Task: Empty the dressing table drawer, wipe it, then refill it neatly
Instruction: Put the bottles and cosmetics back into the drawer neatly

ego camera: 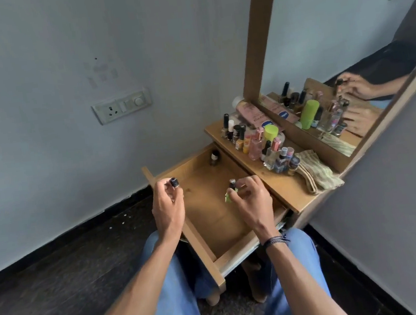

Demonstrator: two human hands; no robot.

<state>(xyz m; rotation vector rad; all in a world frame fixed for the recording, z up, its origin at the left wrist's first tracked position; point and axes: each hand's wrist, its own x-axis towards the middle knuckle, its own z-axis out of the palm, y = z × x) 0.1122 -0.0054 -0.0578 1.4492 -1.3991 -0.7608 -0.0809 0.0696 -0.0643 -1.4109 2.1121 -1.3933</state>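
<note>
Dark-capped small bottles are pinched in each hand, left hand (166, 204) and right hand (252, 199), above the drawer (209, 222).

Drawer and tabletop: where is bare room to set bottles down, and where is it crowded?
Drawer floor is bare but for one bottle in its far corner. Tabletop has a bare strip along the drawer-side edge; bottles and a cloth crowd the mirror side.

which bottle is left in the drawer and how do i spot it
Find the open wooden drawer under the dressing table top. In its far corner stands a small dark-capped bottle. It alone stands on the drawer floor; the other bottles crowd the tabletop.
</note>
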